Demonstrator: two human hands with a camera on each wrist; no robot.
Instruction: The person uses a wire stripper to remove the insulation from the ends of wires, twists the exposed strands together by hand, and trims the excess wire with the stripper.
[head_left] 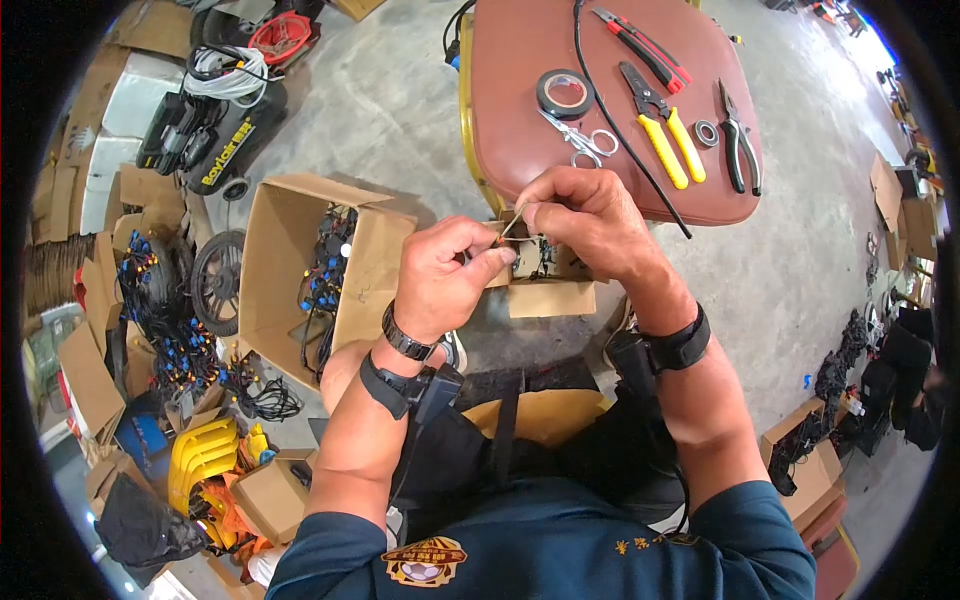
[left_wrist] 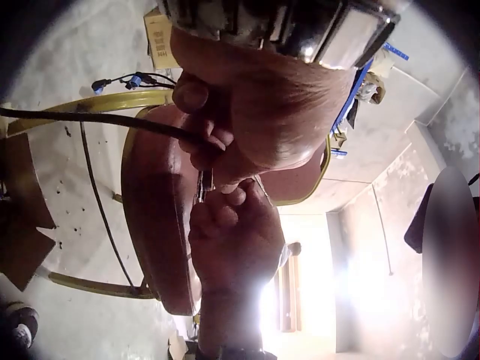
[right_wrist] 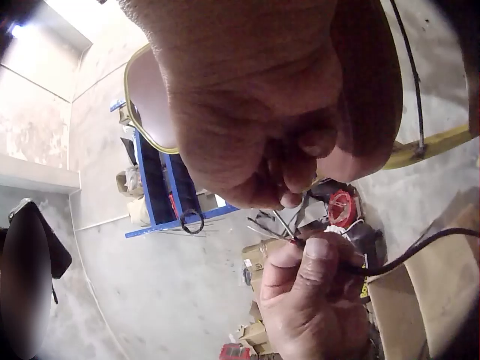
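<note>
Both hands meet just before the smooth maroon chair seat (head_left: 520,110). The left hand (head_left: 440,280) pinches a thin round black cable (left_wrist: 112,120), and the right hand (head_left: 585,215) pinches its bare strands (right_wrist: 281,221). Only the right wrist view shows these stiff metallic strands fanning apart.

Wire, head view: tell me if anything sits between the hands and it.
Nothing visible does. The left hand and the right hand both pinch the wire directly; the scissors and pliers lie apart on the seat.
</note>
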